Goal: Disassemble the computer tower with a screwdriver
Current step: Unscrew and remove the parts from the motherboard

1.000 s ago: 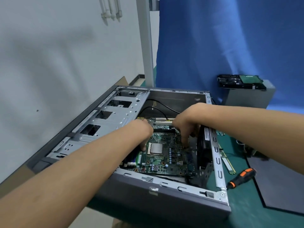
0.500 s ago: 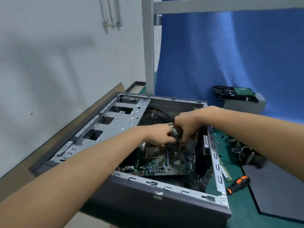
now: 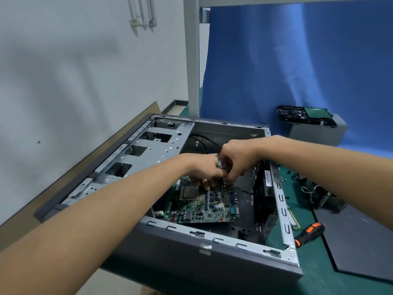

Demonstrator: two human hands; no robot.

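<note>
The open grey computer tower (image 3: 212,265) lies on its side on the green bench. Inside it the green motherboard (image 3: 204,205) is tilted, its far edge raised off the case floor. My left hand (image 3: 204,169) grips the board's far edge with curled fingers. My right hand (image 3: 236,158) meets it there and pinches the same raised edge; the exact contact is hidden by my fingers. The orange-and-black screwdriver (image 3: 309,234) lies loose on the bench to the right of the case.
A silver drive cage (image 3: 148,150) fills the case's left half. A hard drive (image 3: 306,116) sits on a grey box at the back right. A RAM stick (image 3: 294,220), cables (image 3: 319,194) and a dark panel (image 3: 361,241) lie right of the case. A white wall stands left.
Both hands rose from the board's surface and came together at its far edge. The motherboard's far side has lifted and the board has shifted toward me inside the case.
</note>
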